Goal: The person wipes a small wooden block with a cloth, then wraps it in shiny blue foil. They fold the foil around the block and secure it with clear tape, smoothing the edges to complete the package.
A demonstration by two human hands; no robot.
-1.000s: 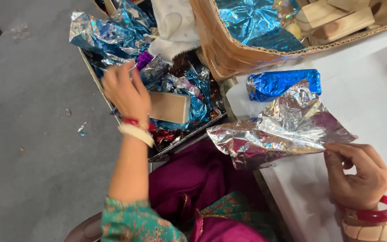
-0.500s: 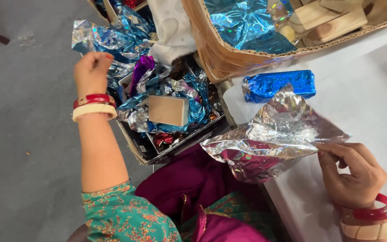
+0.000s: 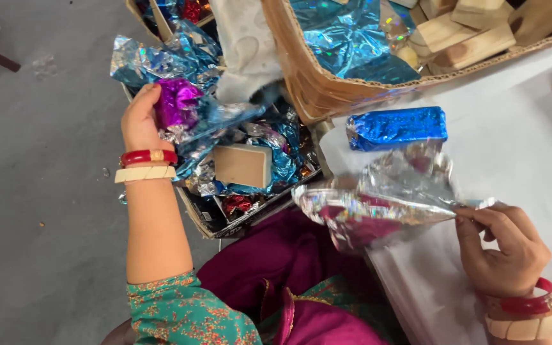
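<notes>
Over a grey floor (image 3: 39, 191) and the edge of a white desk (image 3: 519, 147), seen from the head camera, a seated person in a green patterned sleeve (image 3: 186, 310) and magenta cloth (image 3: 276, 268) works with shiny wrapping foil. The left hand (image 3: 140, 118), wearing a red bangle and a cream bangle at the wrist, is closed around a crumpled purple foil piece (image 3: 177, 101), held above an open cardboard tray (image 3: 215, 220) on the floor. That tray is filled with loose blue and silver foil scraps (image 3: 276, 160), and a bare wooden block (image 3: 243, 165) lies on top of them, just right of the left wrist. The right hand (image 3: 503, 246), also in red and cream bangles, pinches one corner of a silver foil sheet (image 3: 384, 204) between thumb and fingers; the sheet hangs out to the left over the desk edge and the person's lap, its underside reflecting magenta. Just beyond the sheet, a block wrapped in blue foil (image 3: 396, 126) lies on the desk. Behind it stands a large cardboard box (image 3: 314, 83) holding crumpled blue foil (image 3: 346, 38) and several bare wooden blocks (image 3: 464, 38). A white cloth (image 3: 244, 48) hangs between the box and the tray.
</notes>
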